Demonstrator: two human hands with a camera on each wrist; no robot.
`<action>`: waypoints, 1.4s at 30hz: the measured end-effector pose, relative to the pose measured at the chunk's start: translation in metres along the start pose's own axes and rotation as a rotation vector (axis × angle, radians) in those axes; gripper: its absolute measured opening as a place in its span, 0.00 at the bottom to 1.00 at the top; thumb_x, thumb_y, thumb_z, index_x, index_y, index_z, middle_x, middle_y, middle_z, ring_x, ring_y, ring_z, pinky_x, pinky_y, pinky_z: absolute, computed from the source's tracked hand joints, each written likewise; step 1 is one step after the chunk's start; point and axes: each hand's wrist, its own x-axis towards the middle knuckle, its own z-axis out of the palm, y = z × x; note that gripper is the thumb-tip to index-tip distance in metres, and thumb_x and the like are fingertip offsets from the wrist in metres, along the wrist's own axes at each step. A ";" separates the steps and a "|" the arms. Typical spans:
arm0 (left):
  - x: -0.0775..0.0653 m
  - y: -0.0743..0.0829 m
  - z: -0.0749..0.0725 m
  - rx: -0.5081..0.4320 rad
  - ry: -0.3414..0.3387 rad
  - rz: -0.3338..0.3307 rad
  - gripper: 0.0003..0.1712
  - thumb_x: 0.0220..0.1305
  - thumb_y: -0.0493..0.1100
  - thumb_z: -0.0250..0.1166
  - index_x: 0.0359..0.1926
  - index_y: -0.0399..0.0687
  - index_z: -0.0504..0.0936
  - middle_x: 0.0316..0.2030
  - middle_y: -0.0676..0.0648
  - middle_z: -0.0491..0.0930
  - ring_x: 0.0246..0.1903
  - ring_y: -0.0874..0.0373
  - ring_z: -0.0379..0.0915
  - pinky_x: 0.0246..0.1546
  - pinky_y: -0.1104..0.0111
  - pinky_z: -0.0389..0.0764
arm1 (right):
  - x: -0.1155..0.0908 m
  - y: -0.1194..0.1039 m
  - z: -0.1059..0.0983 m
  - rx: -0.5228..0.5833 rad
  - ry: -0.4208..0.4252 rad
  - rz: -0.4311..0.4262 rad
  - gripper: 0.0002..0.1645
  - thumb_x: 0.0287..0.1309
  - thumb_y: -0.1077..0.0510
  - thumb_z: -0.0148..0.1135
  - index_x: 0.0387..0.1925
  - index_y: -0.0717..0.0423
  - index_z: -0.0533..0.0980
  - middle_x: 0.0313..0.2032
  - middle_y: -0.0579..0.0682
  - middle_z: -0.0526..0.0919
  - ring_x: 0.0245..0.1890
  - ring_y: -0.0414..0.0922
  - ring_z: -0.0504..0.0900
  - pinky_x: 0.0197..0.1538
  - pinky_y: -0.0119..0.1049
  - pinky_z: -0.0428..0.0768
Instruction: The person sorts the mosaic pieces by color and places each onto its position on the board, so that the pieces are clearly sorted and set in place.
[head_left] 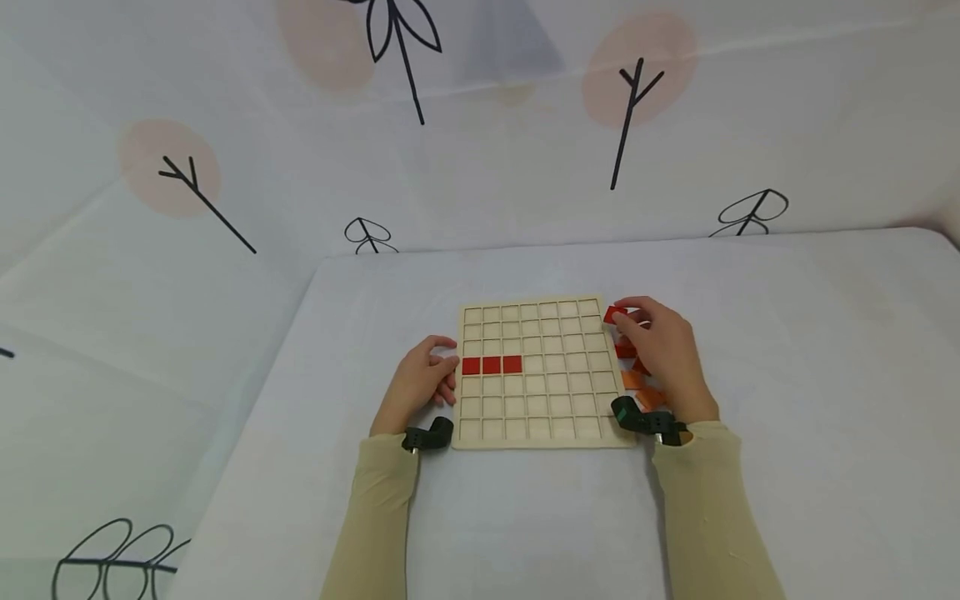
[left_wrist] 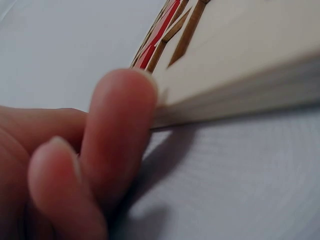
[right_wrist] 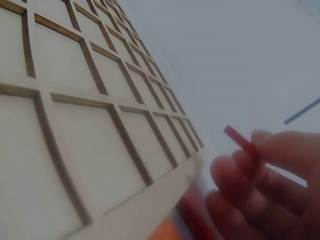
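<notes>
A pale wooden grid board (head_left: 543,443) lies flat on the table, with three red square tiles (head_left: 491,365) side by side in a middle row from its left edge. My left hand (head_left: 420,379) rests at that edge, its fingertips against the board's side in the left wrist view. Beyond the board's upper right corner, my right hand (head_left: 667,350) pinches another red tile (right_wrist: 239,140) between thumb and fingers. Under and beside this hand lie loose red tiles (head_left: 624,352) and orange tiles (head_left: 632,380), partly hidden by it.
White cloth covers the table (head_left: 540,517). Behind it rises a pale patterned backdrop (head_left: 517,183) with line-drawn plants, and it continues down the left side. Dark wrist cameras (head_left: 429,435) sit on both wrists, the right one overlapping the board's lower right corner in the head view.
</notes>
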 end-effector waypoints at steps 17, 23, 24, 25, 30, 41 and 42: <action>0.000 0.002 0.000 0.004 0.003 -0.015 0.16 0.63 0.46 0.56 0.51 0.55 0.67 0.22 0.42 0.76 0.16 0.50 0.77 0.16 0.66 0.76 | 0.000 -0.003 0.003 -0.011 -0.137 -0.094 0.25 0.58 0.48 0.53 0.56 0.50 0.67 0.44 0.54 0.74 0.38 0.50 0.74 0.29 0.35 0.76; 0.001 0.001 0.000 -0.001 0.004 -0.025 0.16 0.62 0.46 0.56 0.51 0.56 0.67 0.22 0.42 0.76 0.16 0.50 0.77 0.16 0.66 0.76 | 0.000 -0.006 0.007 -0.008 -0.156 -0.109 0.23 0.56 0.48 0.56 0.53 0.50 0.68 0.41 0.52 0.75 0.38 0.48 0.75 0.34 0.38 0.75; 0.001 0.001 0.000 -0.001 0.004 -0.026 0.16 0.62 0.46 0.56 0.51 0.56 0.67 0.22 0.42 0.76 0.16 0.50 0.77 0.16 0.66 0.76 | 0.000 -0.006 0.007 -0.016 -0.154 -0.117 0.23 0.56 0.48 0.56 0.52 0.49 0.68 0.41 0.51 0.76 0.38 0.48 0.75 0.34 0.38 0.75; 0.001 0.001 0.000 -0.001 0.004 -0.027 0.16 0.62 0.46 0.56 0.51 0.56 0.67 0.22 0.42 0.76 0.16 0.50 0.77 0.16 0.66 0.76 | 0.000 -0.007 0.008 -0.020 -0.154 -0.126 0.23 0.56 0.49 0.57 0.52 0.50 0.68 0.41 0.51 0.76 0.39 0.48 0.75 0.35 0.39 0.74; 0.001 0.001 -0.001 -0.006 0.003 -0.020 0.16 0.62 0.46 0.56 0.51 0.55 0.67 0.22 0.42 0.76 0.16 0.49 0.77 0.16 0.66 0.76 | 0.001 -0.009 0.009 -0.016 -0.189 -0.166 0.21 0.55 0.51 0.58 0.51 0.50 0.69 0.39 0.52 0.78 0.40 0.48 0.75 0.43 0.44 0.72; 0.001 0.001 -0.001 0.002 -0.005 -0.013 0.16 0.62 0.46 0.56 0.51 0.55 0.67 0.22 0.42 0.76 0.16 0.50 0.77 0.16 0.65 0.76 | 0.001 -0.018 0.018 -0.033 -0.293 -0.186 0.23 0.53 0.47 0.60 0.51 0.49 0.71 0.39 0.49 0.77 0.41 0.46 0.74 0.46 0.42 0.69; 0.002 0.001 -0.001 0.003 -0.006 -0.011 0.16 0.62 0.46 0.56 0.51 0.55 0.67 0.22 0.42 0.76 0.16 0.50 0.77 0.16 0.65 0.76 | 0.001 -0.019 0.020 -0.037 -0.296 -0.196 0.23 0.53 0.48 0.60 0.51 0.49 0.71 0.39 0.49 0.78 0.41 0.46 0.74 0.46 0.42 0.70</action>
